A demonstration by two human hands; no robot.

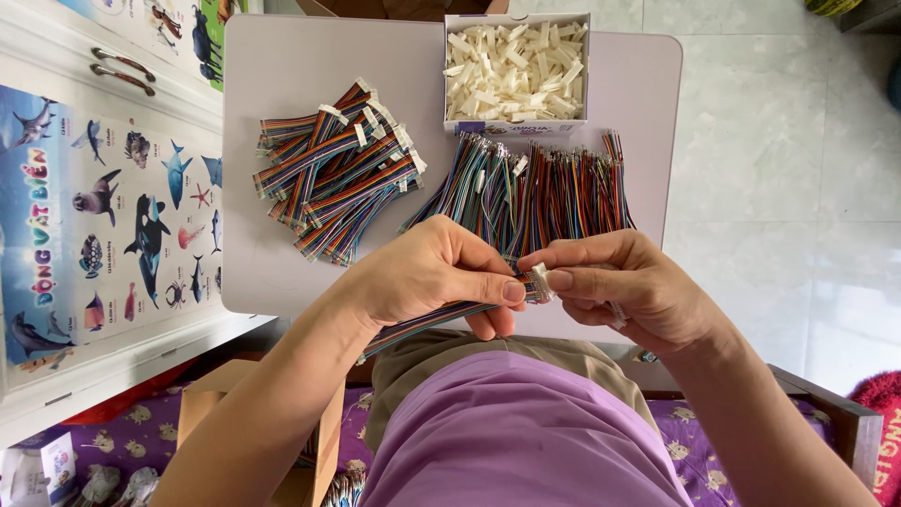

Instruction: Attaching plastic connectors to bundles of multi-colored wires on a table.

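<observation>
Far left, a sea-animal poster point(94, 216) covered a white cabinet door, with a cardboard box point(221, 399) low down beside the person's knee. Moving onto the pale tabletop point(282, 56), a heap of finished rainbow ribbon cables point(333, 169) lay fanned out, white plugs already on their ends. Then came the left hand point(427, 272), and it was clenched around a single rainbow cable point(422, 324), thumb and forefinger pinching it close to its tip while the rest of the cable trailed down and left across the lap. Right at the centre, the cable's tip met a small white connector point(541, 282), and there the right hand point(624, 286) had the connector nipped between thumb and fingertips, hard up against the left thumb. Both hands hovered just above the near edge of the tabletop, over the purple shirt point(511, 432). Behind them lay a spread of loose multicoloured wires point(535, 188), bare ends pointing away. Beyond that sat an open cardboard carton of white connector housings point(514, 68), heaped full. Off to the right was pale tiled floor point(788, 169), and a red fuzzy thing point(882, 394) peeked in at the edge.
</observation>
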